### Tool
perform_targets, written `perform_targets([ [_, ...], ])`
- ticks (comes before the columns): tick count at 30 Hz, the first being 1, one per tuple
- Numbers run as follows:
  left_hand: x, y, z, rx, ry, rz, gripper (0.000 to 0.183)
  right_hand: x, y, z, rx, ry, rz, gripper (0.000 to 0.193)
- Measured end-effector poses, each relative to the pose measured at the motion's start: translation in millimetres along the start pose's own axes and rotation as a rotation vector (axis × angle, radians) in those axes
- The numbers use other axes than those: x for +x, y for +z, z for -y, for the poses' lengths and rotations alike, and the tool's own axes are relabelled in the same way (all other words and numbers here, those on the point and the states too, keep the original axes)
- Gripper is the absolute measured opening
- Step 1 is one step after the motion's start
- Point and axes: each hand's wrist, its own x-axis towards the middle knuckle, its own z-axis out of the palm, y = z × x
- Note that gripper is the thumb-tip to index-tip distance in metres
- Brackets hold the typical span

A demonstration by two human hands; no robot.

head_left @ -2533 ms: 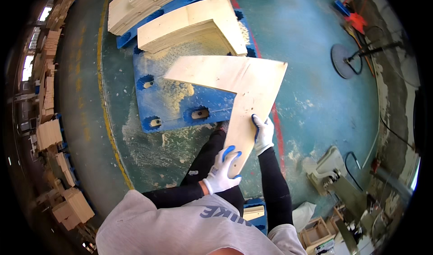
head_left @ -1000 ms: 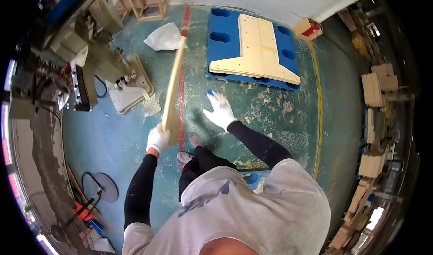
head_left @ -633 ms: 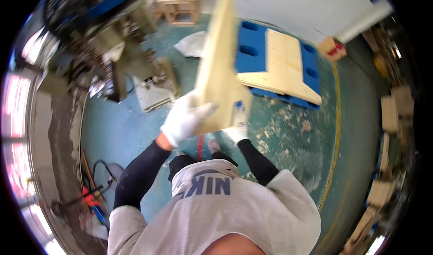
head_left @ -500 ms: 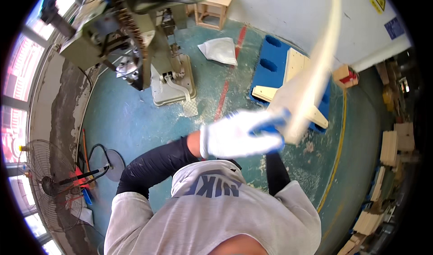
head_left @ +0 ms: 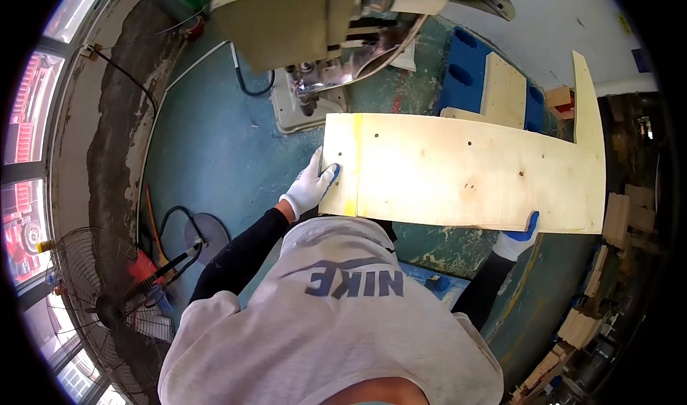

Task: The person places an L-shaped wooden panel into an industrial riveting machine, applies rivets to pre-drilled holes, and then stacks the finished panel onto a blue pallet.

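Note:
A large pale plywood panel (head_left: pixel 429 176), with several small holes and a narrow arm jutting from its far right corner, is held level in front of my body. My left hand (head_left: pixel 309 185), in a white glove with blue grip coating, clasps its left end, thumb on top. At the near edge toward the right, my right hand (head_left: pixel 518 239), gloved alike, holds the panel with its thumb over the face; its other fingers are hidden underneath. A yellowish strip crosses the board near its left end.
Beyond the panel stands a machine (head_left: pixel 286 18) with a metal base (head_left: pixel 315 111). Back right, more wooden pieces (head_left: pixel 504 86) lie on a blue pallet (head_left: pixel 465 54). A floor fan (head_left: pixel 107 308) stands at left. Stacked wood (head_left: pixel 580 326) lines the right side.
The blurred, upright panel is now level and steady across my front. My left hand has shifted left to the panel's end, and my right hand has come into view. The machine appears nearer.

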Motion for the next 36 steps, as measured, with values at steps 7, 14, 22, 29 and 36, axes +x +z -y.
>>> perform_targets([
  [7, -71, -41, 6, -0.255, 0.004, -0.400, 0.046, -82, 70, -50, 0.146, 0.208, -0.029, 0.057],
  [14, -68, -111, -12, 0.015, 0.200, -0.574, 0.046, -111, 134, -107, 0.075, 0.219, -0.061, 0.050],
  [22, -43, -136, -18, 0.092, 0.244, -0.576, 0.045, -104, 142, -124, 0.071, 0.220, -0.017, 0.052],
  [29, 1, -153, -34, 0.157, 0.206, -0.511, 0.043, -88, 142, -135, 0.097, 0.247, -0.063, 0.050],
  [36, -5, -165, -20, 0.151, 0.219, -0.438, 0.044, -102, 141, -132, 0.120, 0.254, -0.052, 0.049],
])
